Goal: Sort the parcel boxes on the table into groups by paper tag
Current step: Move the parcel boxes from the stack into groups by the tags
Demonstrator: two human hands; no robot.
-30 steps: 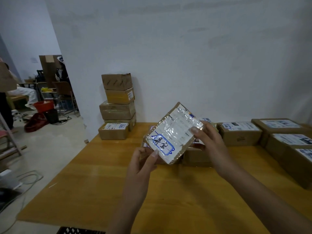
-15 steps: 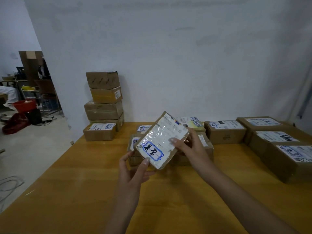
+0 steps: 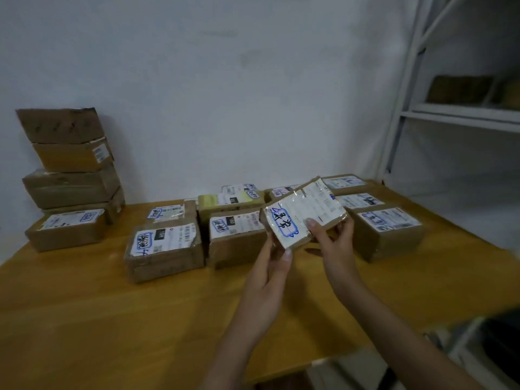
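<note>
A person holds a small parcel box (image 3: 309, 209) in both hands above a wooden table (image 3: 112, 319), its labelled face tilted up toward the camera. The left hand (image 3: 267, 271) grips the box's near lower corner, with the thumb pressed on the front edge and the fingers hidden behind the cardboard. The right hand (image 3: 336, 243) grasps the lower right edge, thumb lying on the glossy label and fingers curled round the far side. The box sits above and between the two hands, clear of the tabletop. A handwritten paper tag (image 3: 284, 224), ringed in blue, occupies the label's lower left corner, just above the left thumb. The parcel hangs in front of a row of parcels lying on the table: a centre box (image 3: 236, 240) just to its left, a larger box (image 3: 164, 251) further left, and a right-hand box (image 3: 387, 232) just beyond the right hand. Each carries a white label facing up with blue-ringed writing on it. More labelled boxes lie behind them near the white wall (image 3: 225, 94). At the table's far left a low box (image 3: 66, 229) sits in front of a leaning stack of cartons (image 3: 70, 164). Grey metal shelving (image 3: 450, 114) stands at right, holding brown shapes too blurred to make out.
</note>
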